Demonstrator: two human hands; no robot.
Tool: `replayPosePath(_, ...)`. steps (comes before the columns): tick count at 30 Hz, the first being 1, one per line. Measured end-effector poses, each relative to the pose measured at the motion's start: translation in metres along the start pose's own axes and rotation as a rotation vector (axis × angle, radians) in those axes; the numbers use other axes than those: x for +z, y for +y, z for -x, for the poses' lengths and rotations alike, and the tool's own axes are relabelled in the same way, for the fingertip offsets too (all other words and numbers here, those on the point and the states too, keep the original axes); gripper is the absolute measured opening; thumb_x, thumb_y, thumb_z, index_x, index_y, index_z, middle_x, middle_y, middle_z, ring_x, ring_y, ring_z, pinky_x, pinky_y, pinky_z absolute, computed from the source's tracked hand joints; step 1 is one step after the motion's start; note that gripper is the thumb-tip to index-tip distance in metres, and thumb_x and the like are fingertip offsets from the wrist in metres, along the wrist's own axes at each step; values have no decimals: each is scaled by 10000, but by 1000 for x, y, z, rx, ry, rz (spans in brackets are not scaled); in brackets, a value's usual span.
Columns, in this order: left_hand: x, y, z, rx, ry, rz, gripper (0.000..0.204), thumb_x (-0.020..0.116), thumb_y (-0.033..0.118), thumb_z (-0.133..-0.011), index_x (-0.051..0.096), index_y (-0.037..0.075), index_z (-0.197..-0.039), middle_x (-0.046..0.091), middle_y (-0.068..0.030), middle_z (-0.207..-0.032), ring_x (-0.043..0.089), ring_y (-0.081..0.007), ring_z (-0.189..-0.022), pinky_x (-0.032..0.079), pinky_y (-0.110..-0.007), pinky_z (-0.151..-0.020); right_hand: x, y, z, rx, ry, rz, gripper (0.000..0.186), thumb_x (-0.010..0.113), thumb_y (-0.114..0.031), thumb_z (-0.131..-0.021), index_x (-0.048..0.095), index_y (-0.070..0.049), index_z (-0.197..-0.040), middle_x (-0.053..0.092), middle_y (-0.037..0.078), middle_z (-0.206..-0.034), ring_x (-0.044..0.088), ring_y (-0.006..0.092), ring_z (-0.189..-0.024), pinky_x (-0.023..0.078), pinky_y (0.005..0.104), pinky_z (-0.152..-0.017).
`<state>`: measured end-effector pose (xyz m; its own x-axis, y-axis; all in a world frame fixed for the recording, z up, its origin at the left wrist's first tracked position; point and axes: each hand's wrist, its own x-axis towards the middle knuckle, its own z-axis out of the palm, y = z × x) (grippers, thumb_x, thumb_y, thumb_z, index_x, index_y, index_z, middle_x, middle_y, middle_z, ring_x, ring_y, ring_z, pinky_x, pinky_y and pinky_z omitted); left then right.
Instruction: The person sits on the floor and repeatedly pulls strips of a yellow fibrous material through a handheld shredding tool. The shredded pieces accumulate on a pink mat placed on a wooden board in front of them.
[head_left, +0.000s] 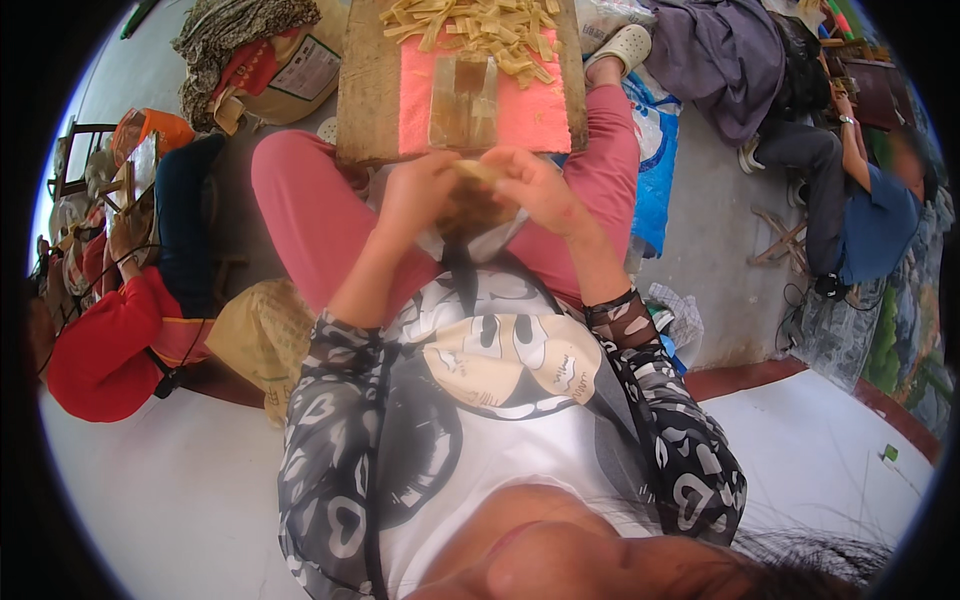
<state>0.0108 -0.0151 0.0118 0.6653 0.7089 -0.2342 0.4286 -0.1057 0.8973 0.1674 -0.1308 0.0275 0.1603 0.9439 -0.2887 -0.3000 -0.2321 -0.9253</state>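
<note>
In front of my lap, my left hand (pixel 422 187) and my right hand (pixel 541 190) are close together, fingers closed on a pale yellow strip (pixel 478 172) between them. Slight blur hides its exact shape. Beneath the hands, between my knees, is a brownish mass (pixel 474 213) that I cannot make out, with whitish material at its sides. Just beyond my fingers a clear, brownish rectangular block or box (pixel 463 103) lies on a pink towel (pixel 545 112). Several similar yellow strips (pixel 490 32) are heaped at the towel's far end.
The towel covers part of a wooden board (pixel 368 95). Left of it stands a bulky sack (pixel 300 75); a blue and white bag (pixel 652 180) lies by my right leg. A tan sack (pixel 262 335) sits at my left. People in red (pixel 105 345) and blue (pixel 880 225) work at either side.
</note>
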Motion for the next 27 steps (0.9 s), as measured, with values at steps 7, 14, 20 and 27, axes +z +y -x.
replayPosePath(7, 7, -2, -10, -312, -139, 626, 134, 525, 111, -906, 583, 24, -990, 583, -2, -722, 492, -45, -551, 360, -176, -436, 23, 33, -2, -368, -3, 428, 367, 637, 33, -761, 526, -105, -1083, 437, 42, -912, 480, 164, -783, 426, 266, -725)
replayPosePath(14, 10, -4, -12, -430, -161, 924, 133, 509, 101, -909, 573, 32, -1003, 578, -14, -778, 487, -55, -550, 365, -172, -438, 31, 19, -5, -468, 30, 502, 233, 627, -40, -836, 574, -65, -1061, 478, 59, -942, 542, 162, -898, 438, 259, -782)
replayPosePath(20, 6, 2, -14, -316, -128, 722, 170, 514, 98, -893, 599, 29, -1023, 581, -7, -757, 482, -46, -549, 354, -181, -429, 5, 35, -16, -575, 197, 404, 159, 572, -136, -907, 614, -1, -980, 532, 78, -1039, 575, 137, -825, 457, 227, -723)
replayPosePath(27, 11, 6, -3, 380, -16, -40, 194, 532, 9, -804, 575, -3, -993, 598, -75, -1024, 543, -95, -757, 444, -211, -704, -3, 16, -8, -55, 242, -214, 167, 567, -181, -917, 618, -26, -955, 608, 34, -831, 563, 83, -624, 471, 178, -558)
